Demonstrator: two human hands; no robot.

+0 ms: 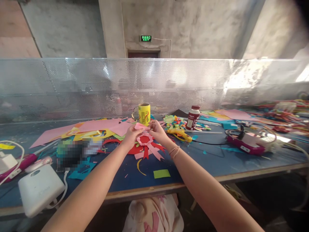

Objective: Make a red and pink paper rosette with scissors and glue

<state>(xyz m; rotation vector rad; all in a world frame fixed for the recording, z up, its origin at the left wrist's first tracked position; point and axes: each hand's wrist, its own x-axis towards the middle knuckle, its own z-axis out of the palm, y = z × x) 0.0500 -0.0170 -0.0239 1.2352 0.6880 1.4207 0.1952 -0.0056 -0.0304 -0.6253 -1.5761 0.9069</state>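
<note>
Frame centre: left grip and right grip both pinching pink paper piece above red-pink rosette on blue surface.

"EXIT" in pale letters on the green sign

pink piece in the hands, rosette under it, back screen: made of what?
pink piece: thin paper by the look, matte, no shine.
rosette: flat-cut red and pink paper, matte, maybe card.
screen: likely perforated sheet metal, given the dull silver sheen and regular holes.
</note>
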